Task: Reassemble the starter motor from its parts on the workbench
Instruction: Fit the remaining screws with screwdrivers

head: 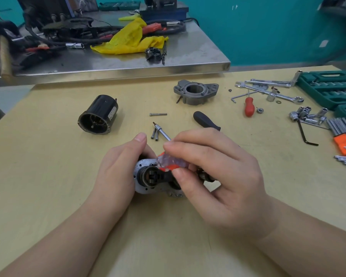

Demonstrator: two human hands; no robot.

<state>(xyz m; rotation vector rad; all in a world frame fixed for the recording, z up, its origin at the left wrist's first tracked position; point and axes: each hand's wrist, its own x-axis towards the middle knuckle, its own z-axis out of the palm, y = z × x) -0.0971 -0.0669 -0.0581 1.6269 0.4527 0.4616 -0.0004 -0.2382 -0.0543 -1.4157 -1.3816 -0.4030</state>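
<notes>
At the middle of the wooden bench lies a grey starter sub-assembly with a round shaft end facing me. My left hand grips its left side. My right hand pinches a screwdriver with a clear and red handle held over the assembly's top. A black cylindrical motor housing lies on its side at the left. A grey end bracket sits farther back. Loose bolts and one long bolt lie between them.
A black-handled driver lies behind my right hand. Wrenches, a red screwdriver, sockets, hex keys and green tool cases fill the right side. A steel table with cables and yellow cloth stands behind.
</notes>
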